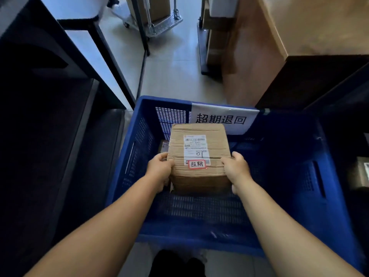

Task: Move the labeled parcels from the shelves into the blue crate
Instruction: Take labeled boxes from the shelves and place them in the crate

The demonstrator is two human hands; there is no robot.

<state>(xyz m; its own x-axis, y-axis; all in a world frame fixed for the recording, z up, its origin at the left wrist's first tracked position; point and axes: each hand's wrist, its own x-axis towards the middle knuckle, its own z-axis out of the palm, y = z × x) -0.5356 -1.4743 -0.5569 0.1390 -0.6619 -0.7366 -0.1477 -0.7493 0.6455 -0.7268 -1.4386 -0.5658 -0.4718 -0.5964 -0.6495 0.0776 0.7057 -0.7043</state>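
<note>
You hold a brown cardboard parcel (197, 156) between both hands at the centre of the frame, inside the walls of the blue crate (289, 176) that fills the lower middle and right of the picture. Your left hand (159, 170) grips the parcel's left side, thumb on the top face and fingers curled under the near left corner; your right hand (236, 169) grips the right side the same way, thumb over the top edge, fingers wrapped round the lower corner. On the parcel's top face sits a white shipping label (196, 148) with a barcode, and just below it a small red-bordered sticker (197, 164) with handwritten characters. You cannot tell whether the parcel rests on the crate's floor or hangs just above it. Behind the parcel, at its upper left corner, the edge of another dark item (164, 146) shows in the crate. A white paper sign (221, 118) with four large black characters hangs over the crate's far wall, just above the parcel. Dark shelving (40, 96) runs down the left of the frame, and a wooden cabinet (279, 37) stands at the upper right. A metal trolley (159, 23) carrying a box stands on the pale floor at the top centre.
</note>
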